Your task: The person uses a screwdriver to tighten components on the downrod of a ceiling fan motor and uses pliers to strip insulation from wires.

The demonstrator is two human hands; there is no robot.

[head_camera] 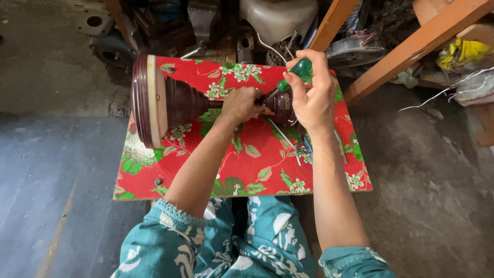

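Observation:
A dark maroon fan stand [170, 100] with a round base lies on its side on a small table covered in a red floral cloth [257, 164]. My left hand [242, 103] grips the narrow neck of the stand. My right hand [311, 92] holds a green-handled screwdriver [294, 72], its tip angled down at the neck's end piece [283, 105] between my hands. Thin wires [285, 139] trail from that end onto the cloth.
Metal tools [303, 146] lie on the cloth under my right wrist. Motor parts and a white housing [278, 18] crowd the floor behind the table. Orange wooden beams [411, 44] slant at upper right. My knees in teal patterned fabric [247, 242] sit below the table.

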